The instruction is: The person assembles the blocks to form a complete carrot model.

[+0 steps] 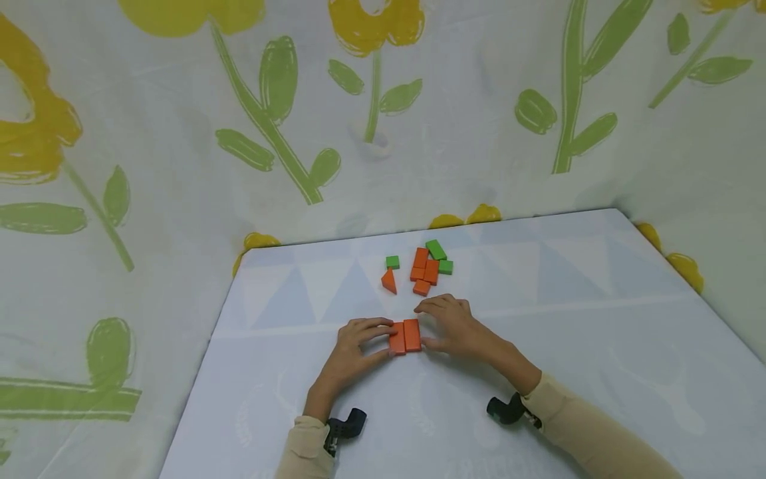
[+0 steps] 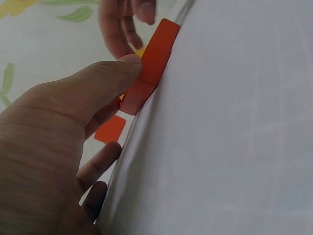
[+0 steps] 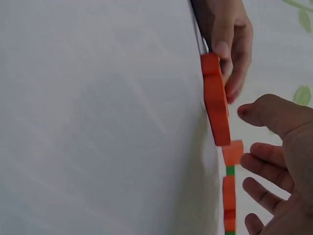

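Two orange rectangular blocks lie side by side near the middle of the table, long sides together. My left hand (image 1: 353, 349) pinches the left orange block (image 1: 397, 342) between thumb and fingers at its near and far ends. My right hand (image 1: 457, 329) is just right of the right orange block (image 1: 413, 335), thumb and fingers spread and holding nothing. In the right wrist view a gap shows between the right thumb (image 3: 254, 111) and the paired blocks. The left thumb (image 2: 124, 66) overlaps the blocks' near side in the left wrist view.
Beyond the hands, a loose cluster holds several orange blocks (image 1: 431, 272) and green blocks (image 1: 436, 250). Left of it sit a small green block (image 1: 391, 262) and an orange wedge-shaped block (image 1: 389, 282). The pale table (image 1: 509, 439) ends at a flower-patterned cloth (image 1: 455, 133).
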A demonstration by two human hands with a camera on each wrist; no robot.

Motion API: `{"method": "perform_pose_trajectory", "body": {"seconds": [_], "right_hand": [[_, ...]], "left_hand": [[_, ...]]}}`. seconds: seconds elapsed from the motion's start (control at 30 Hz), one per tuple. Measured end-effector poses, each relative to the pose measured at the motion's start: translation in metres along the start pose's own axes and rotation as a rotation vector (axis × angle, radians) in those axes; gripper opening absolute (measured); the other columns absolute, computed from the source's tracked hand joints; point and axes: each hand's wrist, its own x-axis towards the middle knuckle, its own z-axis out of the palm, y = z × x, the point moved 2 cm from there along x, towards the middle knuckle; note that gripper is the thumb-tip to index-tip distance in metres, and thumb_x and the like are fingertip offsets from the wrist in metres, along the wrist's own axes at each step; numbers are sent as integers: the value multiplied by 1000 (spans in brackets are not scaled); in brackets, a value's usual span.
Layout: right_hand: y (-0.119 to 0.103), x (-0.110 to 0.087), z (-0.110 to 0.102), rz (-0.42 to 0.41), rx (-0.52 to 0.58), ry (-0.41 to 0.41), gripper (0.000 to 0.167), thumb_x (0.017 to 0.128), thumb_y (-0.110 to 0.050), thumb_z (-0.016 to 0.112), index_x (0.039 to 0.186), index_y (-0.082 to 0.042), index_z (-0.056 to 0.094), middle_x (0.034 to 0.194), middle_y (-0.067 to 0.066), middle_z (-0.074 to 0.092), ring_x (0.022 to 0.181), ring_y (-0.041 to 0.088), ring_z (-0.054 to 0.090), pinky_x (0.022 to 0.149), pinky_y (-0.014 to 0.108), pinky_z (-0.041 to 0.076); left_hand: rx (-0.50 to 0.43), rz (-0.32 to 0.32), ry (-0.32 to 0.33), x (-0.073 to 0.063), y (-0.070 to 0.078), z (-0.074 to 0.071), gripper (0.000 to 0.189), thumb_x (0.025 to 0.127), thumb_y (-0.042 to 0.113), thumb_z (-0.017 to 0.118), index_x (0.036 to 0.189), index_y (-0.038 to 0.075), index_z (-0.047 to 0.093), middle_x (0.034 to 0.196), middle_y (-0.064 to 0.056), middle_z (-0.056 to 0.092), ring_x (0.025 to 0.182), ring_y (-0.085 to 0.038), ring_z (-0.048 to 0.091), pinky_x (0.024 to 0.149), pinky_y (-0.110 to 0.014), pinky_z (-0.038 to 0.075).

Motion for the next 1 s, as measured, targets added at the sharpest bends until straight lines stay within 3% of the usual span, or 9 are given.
{"method": "perform_pose_trajectory", "body": {"seconds": [0.27, 0.47, 0.73, 1.0], "right_hand": [[24, 23, -17, 99, 30, 86, 56, 87, -34, 77, 136, -11, 60, 138, 10, 57, 131, 33, 42, 100, 58, 31], [43, 47, -27, 152, -33, 145, 58, 88, -31, 77, 138, -7, 58, 141, 14, 54, 129, 35, 42, 97, 56, 31], [61, 67, -26, 206, -89, 93, 63, 88, -36, 77, 140, -8, 56, 144, 15, 51, 131, 36, 39, 99, 56, 30], [65, 77, -30, 231, -121, 45, 64, 88, -36, 77, 141, -8, 55, 144, 14, 51, 133, 36, 36, 102, 58, 27]], "left_hand": [[-1, -54, -42, 0, -2, 2, 39, 88, 34, 77, 126, 25, 71, 136, 10, 60, 126, -19, 48, 104, -55, 32], [-17, -67, -38, -2, -4, 2, 40, 88, 36, 78, 126, 27, 71, 136, 11, 59, 126, -18, 47, 105, -55, 31], [-45, -74, -39, -4, 0, 2, 38, 88, 35, 77, 125, 27, 71, 136, 12, 59, 127, -19, 46, 105, -55, 30], [-8, -57, -26, -2, -1, 1, 38, 89, 35, 77, 126, 28, 70, 135, 10, 60, 126, -19, 47, 104, -55, 31]]}}
